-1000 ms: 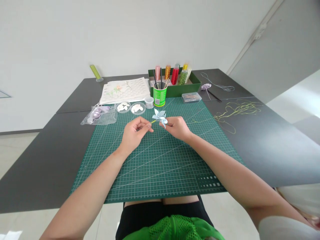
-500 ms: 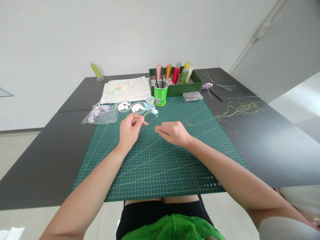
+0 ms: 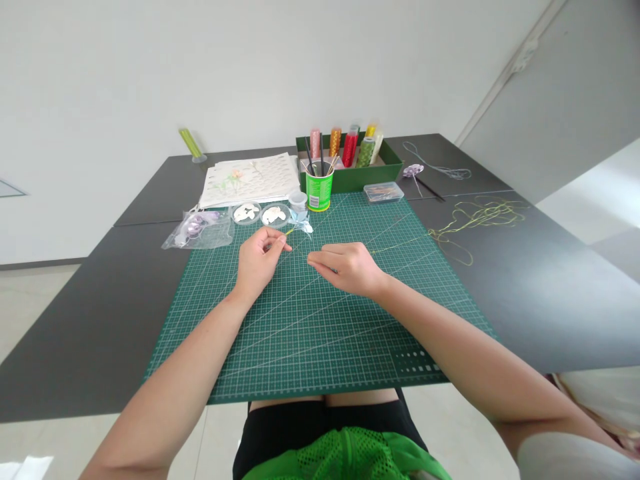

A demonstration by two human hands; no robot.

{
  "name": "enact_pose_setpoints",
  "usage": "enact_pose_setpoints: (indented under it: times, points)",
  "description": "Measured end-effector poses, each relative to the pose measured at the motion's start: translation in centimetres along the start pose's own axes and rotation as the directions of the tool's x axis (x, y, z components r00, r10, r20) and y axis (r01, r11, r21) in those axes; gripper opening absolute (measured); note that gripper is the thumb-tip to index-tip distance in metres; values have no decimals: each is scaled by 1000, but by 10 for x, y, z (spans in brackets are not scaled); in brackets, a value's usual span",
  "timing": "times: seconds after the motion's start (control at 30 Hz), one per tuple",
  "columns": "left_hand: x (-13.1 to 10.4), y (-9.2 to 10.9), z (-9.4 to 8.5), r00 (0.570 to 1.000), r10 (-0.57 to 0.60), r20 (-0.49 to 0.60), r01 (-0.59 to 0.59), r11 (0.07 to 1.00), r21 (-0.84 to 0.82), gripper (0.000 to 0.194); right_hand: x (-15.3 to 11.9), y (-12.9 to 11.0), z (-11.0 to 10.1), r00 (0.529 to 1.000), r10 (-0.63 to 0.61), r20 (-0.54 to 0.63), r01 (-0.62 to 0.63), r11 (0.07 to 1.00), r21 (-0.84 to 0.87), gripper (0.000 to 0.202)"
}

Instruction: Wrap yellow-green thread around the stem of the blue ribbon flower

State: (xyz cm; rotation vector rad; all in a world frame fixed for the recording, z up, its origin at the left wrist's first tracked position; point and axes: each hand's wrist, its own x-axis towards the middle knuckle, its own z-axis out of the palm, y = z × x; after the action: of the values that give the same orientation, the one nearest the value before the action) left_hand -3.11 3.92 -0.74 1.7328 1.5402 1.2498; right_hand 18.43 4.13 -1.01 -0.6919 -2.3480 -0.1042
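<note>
Spool point(image 3: 189, 141), a green one, leans at the far back, way off to the left of my left hand point(image 3: 257, 263). The plastic bag point(image 3: 205, 232) with purple bits is nearer, just left of that hand. Papers point(image 3: 250, 181) lie well beyond it, with two dishes point(image 3: 275, 227) of white pieces point(image 3: 246, 213) just past my knuckles. That hand's thumb and fingers are pinched on the stem point(image 3: 291, 231) of the blue flower point(image 3: 303, 225), so the bloom pokes out right of my fingertips. Jar point(image 3: 297, 201) and green cup point(image 3: 319, 195) are just beyond the bloom. Next, over the mat point(image 3: 310, 333), comes my right hand point(image 3: 349, 267), fingertips pressed together; can't tell if anything's between them. Box point(image 3: 355, 180) is well beyond it, case point(image 3: 383, 193) a bit nearer. A thin strand point(image 3: 403, 244) runs off rightward from beside that hand to a yellow-green tangle point(image 3: 475, 217), with the purple flower point(image 3: 413, 171) farther back.
</note>
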Motion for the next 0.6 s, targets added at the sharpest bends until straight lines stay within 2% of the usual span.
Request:
enact_pose_setpoints:
  times: [0.17,0.3,0.47,0.6]
  points:
    - [-1,0,1,996,8,84,-16,995,101,14,3,-3,-8,996,-35,-87,33,999,-30,31]
    - [-3,2,3,980,-6,200,-20,992,128,12,4,-1,-14,987,-30,-157,23,999,-43,27]
    - [-9,8,6,923,25,383,-77,990,121,12,6,3,-21,981,-1,-193,-10,998,-55,28]
    - [-13,13,8,877,45,479,-102,990,93,13,6,6,-22,974,12,-228,-21,999,-37,26]
